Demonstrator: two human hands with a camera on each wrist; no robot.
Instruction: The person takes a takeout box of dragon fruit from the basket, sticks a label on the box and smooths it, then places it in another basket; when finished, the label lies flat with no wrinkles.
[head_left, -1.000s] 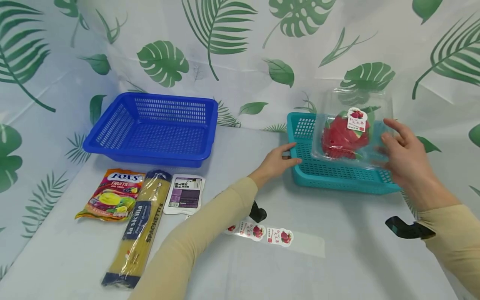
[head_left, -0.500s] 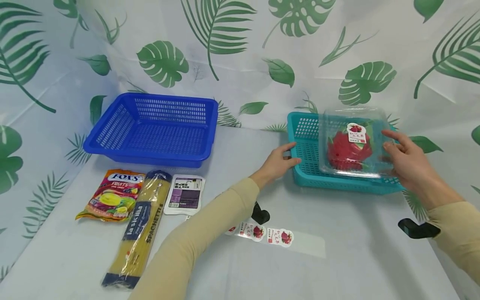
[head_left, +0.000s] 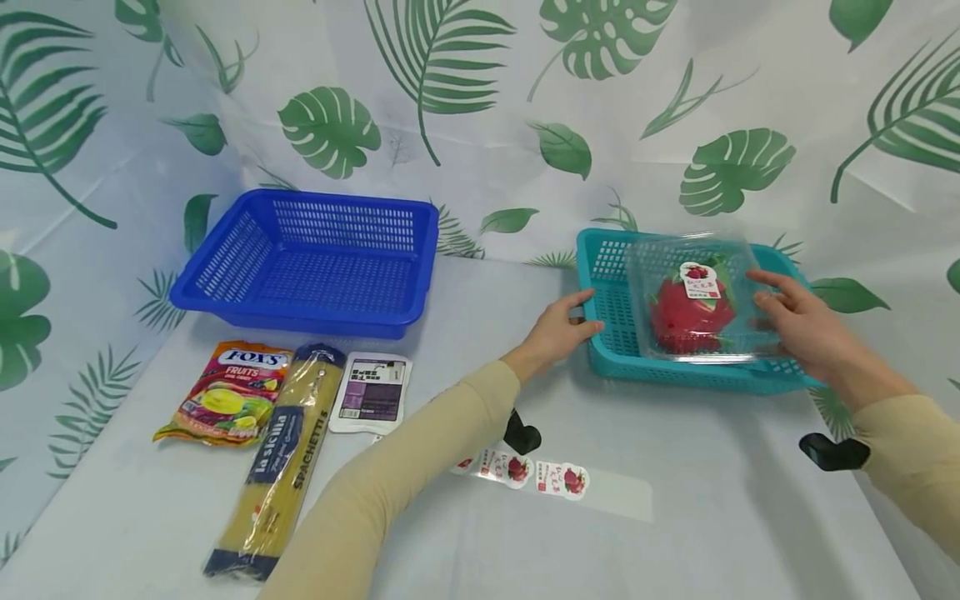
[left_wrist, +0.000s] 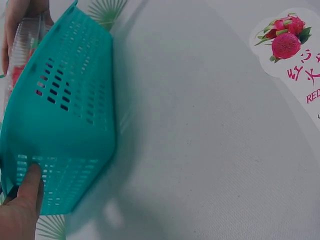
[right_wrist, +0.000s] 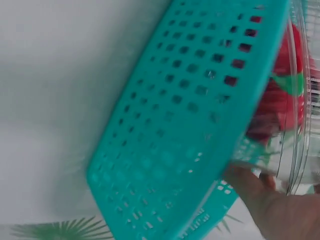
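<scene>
A clear plastic clamshell box with a red dragon fruit and a dragon fruit label on its lid sits partly inside the teal basket, slightly tilted. My right hand holds the box by its right side, the thumb near the basket's rim in the right wrist view. At the basket's left end, my left hand grips the rim; its thumb lies against the outer wall in the left wrist view. The fingers behind the rim are partly hidden.
A blue basket stands at the back left. In front of it lie a Fox's candy bag, a spaghetti pack and a white-and-purple packet. A strip of dragon fruit stickers lies at the front middle.
The right hand has lowered the clamshell box from above the teal basket into it, and has then shifted it slightly left. The left hand has stayed on the rim.
</scene>
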